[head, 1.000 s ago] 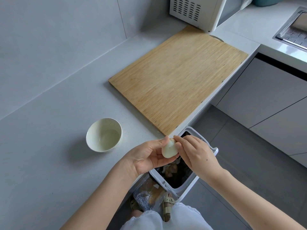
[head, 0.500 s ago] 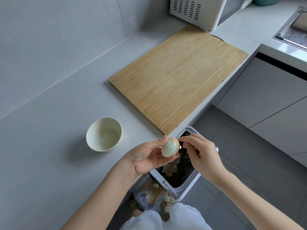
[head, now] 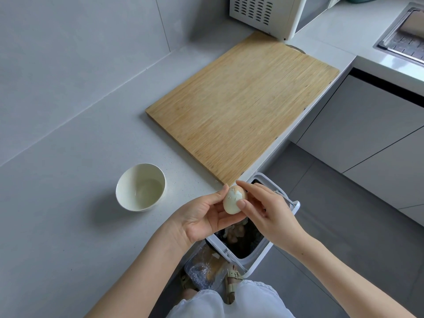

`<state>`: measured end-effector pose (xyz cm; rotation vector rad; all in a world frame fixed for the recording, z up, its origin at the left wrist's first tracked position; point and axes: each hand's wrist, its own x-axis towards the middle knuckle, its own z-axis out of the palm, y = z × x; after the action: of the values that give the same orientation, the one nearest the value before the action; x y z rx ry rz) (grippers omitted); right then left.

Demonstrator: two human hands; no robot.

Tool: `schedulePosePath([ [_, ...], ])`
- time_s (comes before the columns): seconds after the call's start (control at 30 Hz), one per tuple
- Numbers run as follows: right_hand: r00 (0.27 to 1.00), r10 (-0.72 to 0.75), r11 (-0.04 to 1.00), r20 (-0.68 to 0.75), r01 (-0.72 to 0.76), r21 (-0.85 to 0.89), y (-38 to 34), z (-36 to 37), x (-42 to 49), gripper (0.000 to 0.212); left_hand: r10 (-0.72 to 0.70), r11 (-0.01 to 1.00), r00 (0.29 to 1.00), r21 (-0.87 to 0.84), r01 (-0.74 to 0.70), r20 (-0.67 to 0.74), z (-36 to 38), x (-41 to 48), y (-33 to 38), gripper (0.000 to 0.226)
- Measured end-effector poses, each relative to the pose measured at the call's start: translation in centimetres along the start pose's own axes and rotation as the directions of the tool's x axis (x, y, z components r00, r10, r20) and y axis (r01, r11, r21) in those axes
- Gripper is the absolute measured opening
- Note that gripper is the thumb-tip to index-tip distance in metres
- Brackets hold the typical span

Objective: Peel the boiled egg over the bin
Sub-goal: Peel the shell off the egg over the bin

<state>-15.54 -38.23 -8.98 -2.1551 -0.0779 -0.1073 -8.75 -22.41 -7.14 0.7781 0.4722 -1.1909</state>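
A boiled egg (head: pixel 231 201) is partly peeled: its lower part is bare white, and brown shell clings to its top. My left hand (head: pixel 202 218) cradles it in the fingers just past the counter's front edge. My right hand (head: pixel 267 210) touches the egg with thumb and forefinger, pinching at the shell on top. Below both hands stands a white bin (head: pixel 270 255), open, with dark waste inside.
A cream bowl (head: pixel 141 187) sits on the grey counter (head: pixel 68 203) left of my hands. A bamboo cutting board (head: pixel 241 106) lies behind, a white microwave (head: pixel 270 14) beyond it. A sink (head: pixel 403 35) is at far right. A plastic bag (head: pixel 204 267) lies on the floor by my sandalled foot.
My right hand pulled away from the egg to the right, then came back onto its top. The left hand turned the egg a little, showing more bare white.
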Motion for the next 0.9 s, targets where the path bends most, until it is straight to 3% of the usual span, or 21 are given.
schedulePosePath([
  [0.47, 0.996, -0.082, 0.967, 0.04, 0.089, -0.237, -0.7, -0.01, 0.42, 0.045, 0.045, 0.999, 0.998, 0.024, -0.044, -0.047, -0.34, 0.22, 0.08, 0.029],
  [0.67, 0.988, -0.114, 0.926, 0.102, 0.143, -0.348, -0.38, -0.16, 0.55, 0.035, 0.045, 0.998, 0.998, 0.052, -0.043, -0.05, -0.46, 0.09, 0.1, 0.034],
  [0.9, 0.998, 0.057, 0.984, 0.02, -0.053, -0.169, 0.07, -0.66, 0.37, 0.033, 0.142, 0.964, 0.986, 0.238, -0.118, -0.088, -0.67, 0.37, 0.04, 0.045],
])
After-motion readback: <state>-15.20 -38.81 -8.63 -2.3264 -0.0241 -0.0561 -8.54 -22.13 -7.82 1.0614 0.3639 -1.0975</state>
